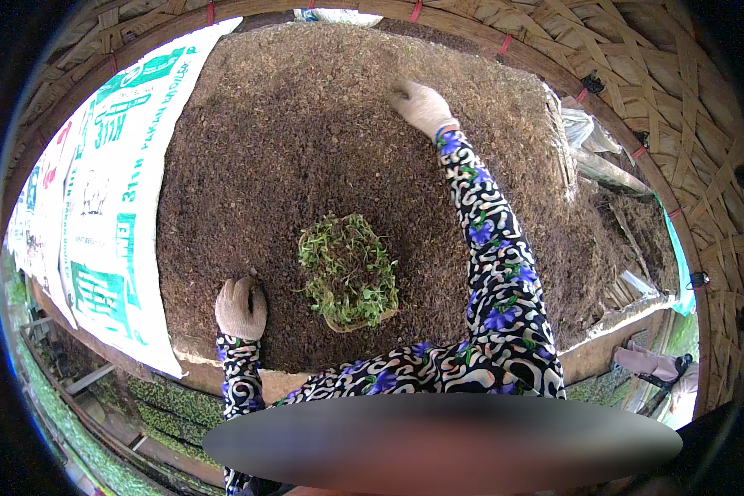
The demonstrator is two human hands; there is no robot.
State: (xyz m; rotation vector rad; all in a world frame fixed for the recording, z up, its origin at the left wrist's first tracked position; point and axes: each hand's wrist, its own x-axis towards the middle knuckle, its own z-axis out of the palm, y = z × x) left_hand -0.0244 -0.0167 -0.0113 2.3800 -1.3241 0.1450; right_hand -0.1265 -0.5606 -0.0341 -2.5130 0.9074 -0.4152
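A wide bed of dark brown soil [248,165] spreads before me. My left hand [241,308], in a pale knitted glove, is low over the soil by the near edge, its fingers curled downward; whatever they may hold is hidden. Far across the bed, my right hand [424,107], gloved too, reaches out at the soil; its fingertips are dark and smeared, so their grip does not show. Between my arms, nearer the left hand, a rectangular clump of small green seedlings [347,269] sits on the soil, touched by neither hand.
White printed sacks [116,198] cover the bed's left side. Crumpled clear plastic [583,131] and a pale pole [608,169] lie along the right edge. Beyond the near edge are rows of green plants [178,409]. A person's leg [645,364] shows at lower right. A woven hat brim [670,91] frames the view.
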